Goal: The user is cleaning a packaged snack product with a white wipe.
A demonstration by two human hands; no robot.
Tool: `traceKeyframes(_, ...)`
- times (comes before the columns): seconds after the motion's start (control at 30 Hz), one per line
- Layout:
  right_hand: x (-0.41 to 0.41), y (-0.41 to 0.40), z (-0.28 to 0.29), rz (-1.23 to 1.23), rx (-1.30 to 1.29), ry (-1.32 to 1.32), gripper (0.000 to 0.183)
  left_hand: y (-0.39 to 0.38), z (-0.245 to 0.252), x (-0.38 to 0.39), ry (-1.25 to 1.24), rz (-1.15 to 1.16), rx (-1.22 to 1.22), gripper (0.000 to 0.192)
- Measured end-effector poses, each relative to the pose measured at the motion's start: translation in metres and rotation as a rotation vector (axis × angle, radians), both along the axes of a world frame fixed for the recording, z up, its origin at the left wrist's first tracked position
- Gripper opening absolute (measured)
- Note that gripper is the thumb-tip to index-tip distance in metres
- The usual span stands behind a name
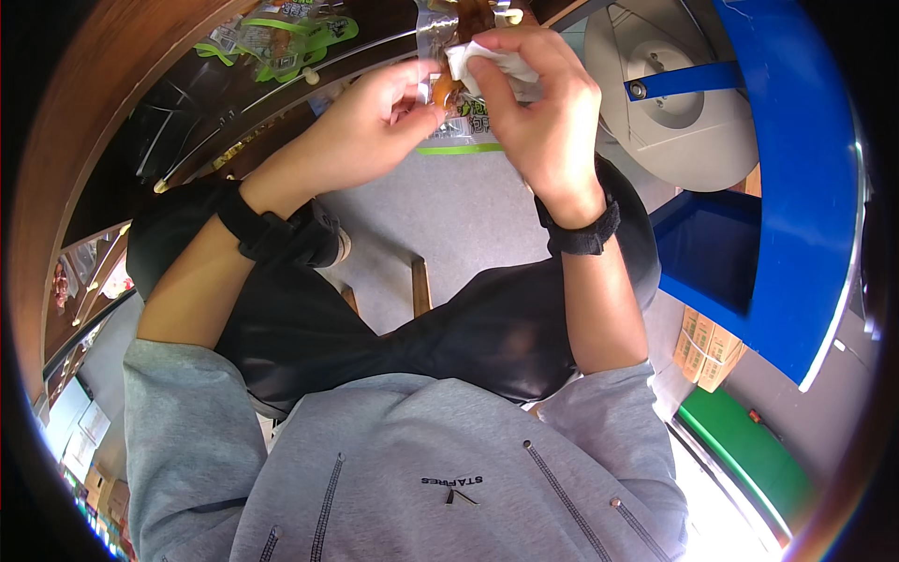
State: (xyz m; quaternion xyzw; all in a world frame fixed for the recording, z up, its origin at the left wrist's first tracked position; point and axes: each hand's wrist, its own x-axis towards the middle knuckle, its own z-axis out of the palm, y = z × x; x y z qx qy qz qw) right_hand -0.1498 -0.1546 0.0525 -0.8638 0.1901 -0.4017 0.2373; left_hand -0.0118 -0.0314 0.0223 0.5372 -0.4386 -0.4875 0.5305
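Note:
A clear plastic food packet (460, 137) with brown contents, printed writing and a green edge is upright in front of me at the top of the view. My left hand (365, 126) grips the packet's left side between thumb and fingers. A folded white tissue or cloth (477, 63) is pinched in my right hand (551, 105) and lies against the packet's face, covering part of it. Both wrists wear black straps. The packet's upper end is cut off by the picture's rim.
Dark wooden shelving (91, 140) with thin metal rails curves along the left. More green-edged packets (288, 42) lie on it, near black plastic (175, 126). At the right stand a blue metal frame (793, 175) and a round grey disc (723, 154). Strapped cartons (706, 348) sit below.

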Motion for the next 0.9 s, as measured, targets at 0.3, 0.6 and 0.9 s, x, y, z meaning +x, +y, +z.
traceKeyframes(0.3, -0.003, -0.016, -0.005, -0.186, 0.1, -0.062, 0.017, -0.002, 0.009, 0.004, -0.02, -0.039, -0.024, 0.042)
traceKeyframes(0.6, -0.007, -0.014, -0.007, 0.129, 1.323, -0.283, 0.02, 0.002, 0.002, 0.025, 0.5, 0.269, 0.273, 0.038)
traceKeyframes(0.9, 0.008, 0.012, -0.006, 0.216, 1.529, -0.314, 0.025, -0.009, 0.004, 0.021, 0.421, -0.108, 0.342, 0.016)
